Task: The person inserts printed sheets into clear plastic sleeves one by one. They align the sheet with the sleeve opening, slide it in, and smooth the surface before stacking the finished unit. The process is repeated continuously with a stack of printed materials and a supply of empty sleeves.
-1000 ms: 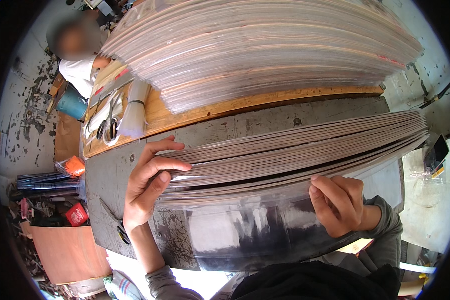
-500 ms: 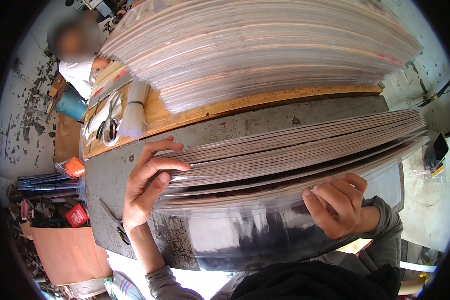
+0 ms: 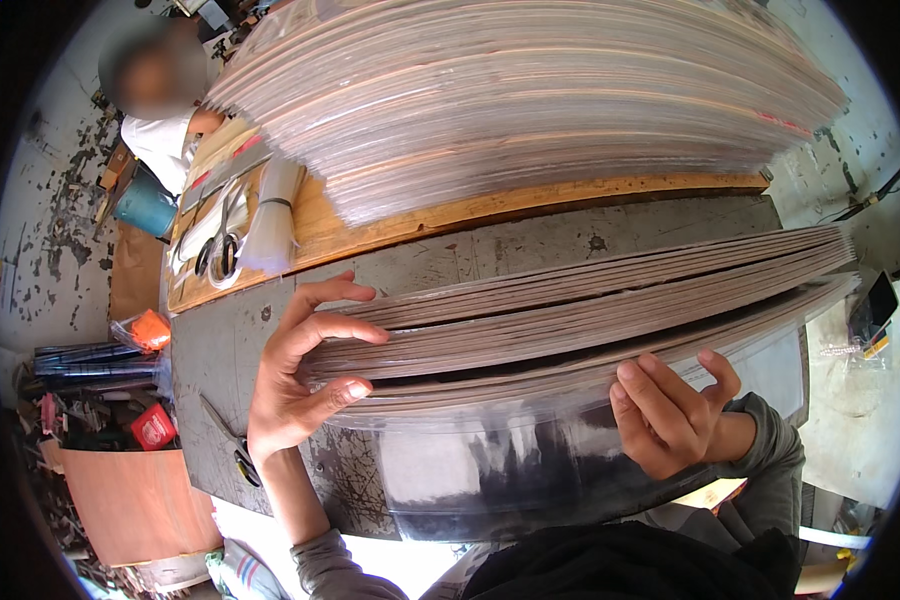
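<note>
The left hand (image 3: pixel 285 385) is spread against one end of the sheet stack (image 3: pixel 570 312), which stretches away to its right. The right hand (image 3: pixel 670 420) curls at the near edge; whether it's pinching, I can't tell. Uneven support could skew the parted layers.

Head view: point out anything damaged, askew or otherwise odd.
The white wall at far left shows dark, flaked-looking patches; the grey tabletop is scratched near the left hand. In that hand, a dark gap leaves the stack of long, pale-edged sheets uneven.
</note>
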### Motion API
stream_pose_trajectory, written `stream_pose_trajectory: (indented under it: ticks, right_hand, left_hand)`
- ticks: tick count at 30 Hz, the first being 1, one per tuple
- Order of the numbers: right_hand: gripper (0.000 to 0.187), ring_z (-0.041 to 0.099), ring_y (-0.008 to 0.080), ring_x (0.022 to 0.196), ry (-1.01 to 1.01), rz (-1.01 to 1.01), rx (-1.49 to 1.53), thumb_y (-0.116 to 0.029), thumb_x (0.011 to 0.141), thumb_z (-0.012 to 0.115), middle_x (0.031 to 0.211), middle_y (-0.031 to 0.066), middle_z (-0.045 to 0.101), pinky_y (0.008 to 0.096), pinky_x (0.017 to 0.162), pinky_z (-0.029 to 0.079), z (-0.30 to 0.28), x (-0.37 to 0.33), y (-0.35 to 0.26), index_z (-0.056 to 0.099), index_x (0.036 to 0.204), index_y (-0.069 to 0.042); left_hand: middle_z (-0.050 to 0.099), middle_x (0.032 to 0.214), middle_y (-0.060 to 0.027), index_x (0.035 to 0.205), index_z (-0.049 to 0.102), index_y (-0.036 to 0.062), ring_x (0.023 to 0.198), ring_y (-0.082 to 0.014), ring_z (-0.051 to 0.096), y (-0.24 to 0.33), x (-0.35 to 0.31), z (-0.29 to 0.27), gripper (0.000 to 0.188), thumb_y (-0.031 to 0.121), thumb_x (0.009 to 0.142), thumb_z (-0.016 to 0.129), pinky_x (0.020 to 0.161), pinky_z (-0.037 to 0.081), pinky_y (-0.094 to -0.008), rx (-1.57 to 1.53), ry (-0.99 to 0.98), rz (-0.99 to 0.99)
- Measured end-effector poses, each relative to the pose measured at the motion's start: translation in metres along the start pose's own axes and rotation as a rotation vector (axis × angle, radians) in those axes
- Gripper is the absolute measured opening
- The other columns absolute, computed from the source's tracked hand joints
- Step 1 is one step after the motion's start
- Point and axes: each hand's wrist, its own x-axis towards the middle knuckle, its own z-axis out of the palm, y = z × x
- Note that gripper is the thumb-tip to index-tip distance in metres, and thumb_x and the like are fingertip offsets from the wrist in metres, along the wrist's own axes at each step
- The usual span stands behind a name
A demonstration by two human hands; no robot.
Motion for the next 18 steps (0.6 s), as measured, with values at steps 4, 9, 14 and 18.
stream_pose_trajectory:
  ticks: [4, 9, 14, 18]
  right_hand:
    - [0.016, 0.057, 0.0142, 0.082, 0.021, 0.060, 0.097, -0.005, 0.068, 0.068, 0.093, 0.0024, 0.062, 0.0387, 0.081, 0.040, 0.000, -0.002, -0.001, 0.055, 0.067, -0.014]
    - [0.014, 0.052, 0.0136, 0.071, -0.034, 0.078, 0.082, -0.005, 0.067, 0.068, 0.088, 0.0046, 0.061, 0.0331, 0.066, 0.035, -0.002, 0.006, 0.000, 0.057, 0.071, -0.014]
    - [0.014, 0.050, 0.0124, 0.065, -0.117, 0.128, 0.131, -0.006, 0.070, 0.065, 0.083, 0.0017, 0.060, 0.0302, 0.063, 0.028, -0.013, 0.009, -0.001, 0.061, 0.081, -0.014]
    - [0.023, 0.050, 0.0124, 0.070, -0.256, 0.199, 0.104, -0.005, 0.074, 0.062, 0.087, 0.0025, 0.058, 0.0323, 0.068, 0.031, -0.020, 0.020, -0.002, 0.064, 0.096, -0.013]
  left_hand:
    - [0.052, 0.114, -0.0139, 0.093, 0.067, 0.0064, 0.119, -0.0339, 0.042, 0.000, 0.000, 0.001, 0.035, 0.028, 0.066, 0.076, 0.103, 0.025, -0.0477, -0.020, 0.004, -0.024]
    - [0.053, 0.114, -0.0141, 0.093, 0.067, 0.0064, 0.119, -0.0349, 0.041, 0.000, -0.001, 0.001, 0.033, 0.026, 0.068, 0.075, 0.102, 0.026, -0.0487, -0.011, 0.008, -0.030]
    - [0.052, 0.115, -0.0144, 0.092, 0.066, 0.0061, 0.120, -0.0365, 0.040, 0.003, 0.000, 0.002, 0.031, 0.027, 0.070, 0.072, 0.101, 0.026, -0.0492, 0.023, 0.014, -0.024]
    - [0.052, 0.116, -0.0146, 0.090, 0.066, 0.0060, 0.121, -0.0373, 0.039, 0.002, 0.000, 0.003, 0.031, 0.027, 0.069, 0.072, 0.101, 0.026, -0.0496, 0.024, 0.022, -0.032]
